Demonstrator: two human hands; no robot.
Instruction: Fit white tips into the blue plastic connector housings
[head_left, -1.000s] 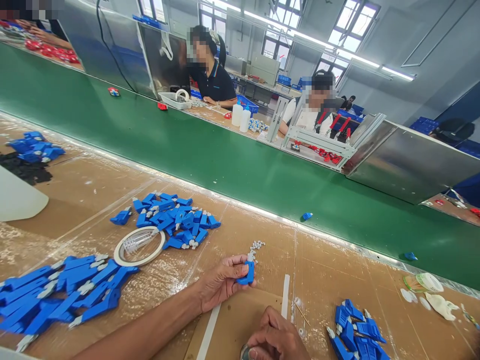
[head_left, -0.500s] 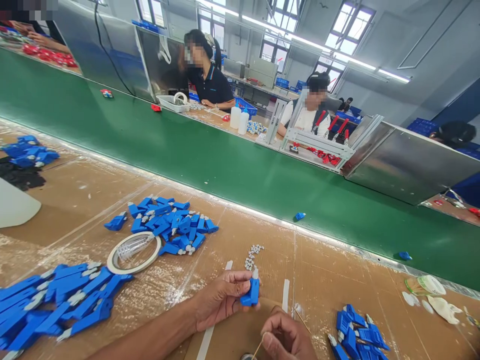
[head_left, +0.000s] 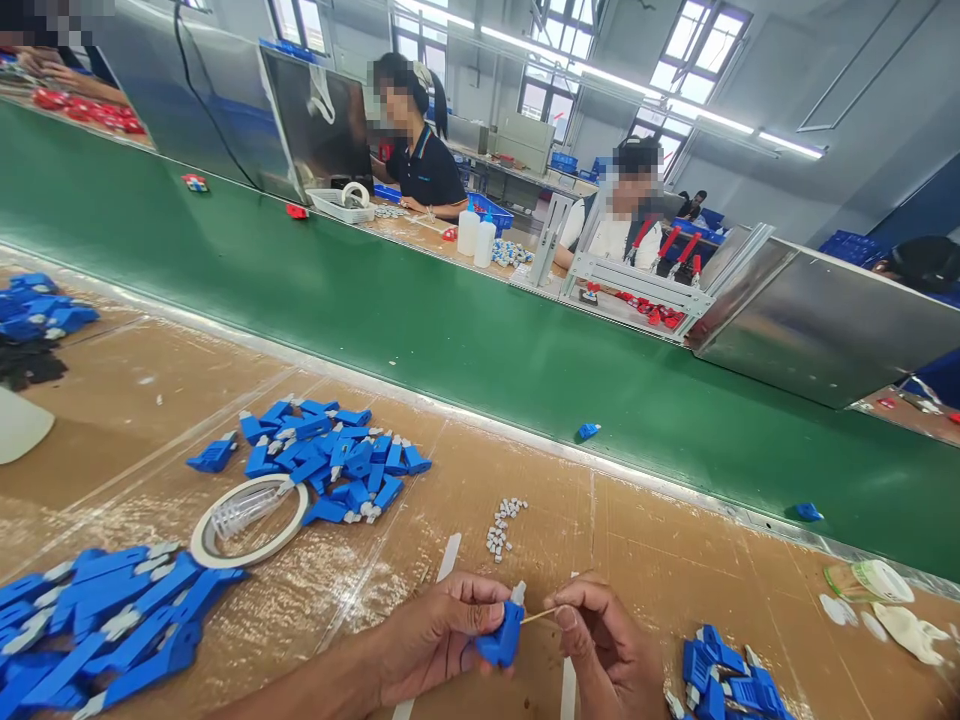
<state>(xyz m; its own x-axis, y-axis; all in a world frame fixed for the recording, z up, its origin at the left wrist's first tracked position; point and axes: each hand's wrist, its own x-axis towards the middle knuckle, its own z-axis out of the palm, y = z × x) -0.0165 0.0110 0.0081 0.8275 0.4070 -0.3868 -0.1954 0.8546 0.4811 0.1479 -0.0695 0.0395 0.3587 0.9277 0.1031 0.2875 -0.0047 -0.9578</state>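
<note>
My left hand (head_left: 439, 635) grips a small blue plastic part (head_left: 501, 640) with a pale grey tip pointing up. Between the thumb and fingers of my right hand (head_left: 600, 640) is a thin wooden toothpick (head_left: 541, 613), its end touching the side of the blue part just below the grey tip. Beyond my hands lies a small cluster of grey pieces (head_left: 501, 530) on the brown tabletop. Several similar blue parts (head_left: 731, 680) are heaped to the right of my right hand.
Larger piles of blue parts (head_left: 330, 450) lie to the left, beside a tape roll (head_left: 199, 540). A green conveyor belt (head_left: 420, 340) runs across, carrying a few blue and red parts. A cup of toothpicks (head_left: 870, 580) stands tipped at right. Co-workers sit across the belt.
My right hand has risen from low near the table edge and brought the toothpick against the blue part. My left hand has lowered slightly. Parts on the belt have shifted slightly left.
</note>
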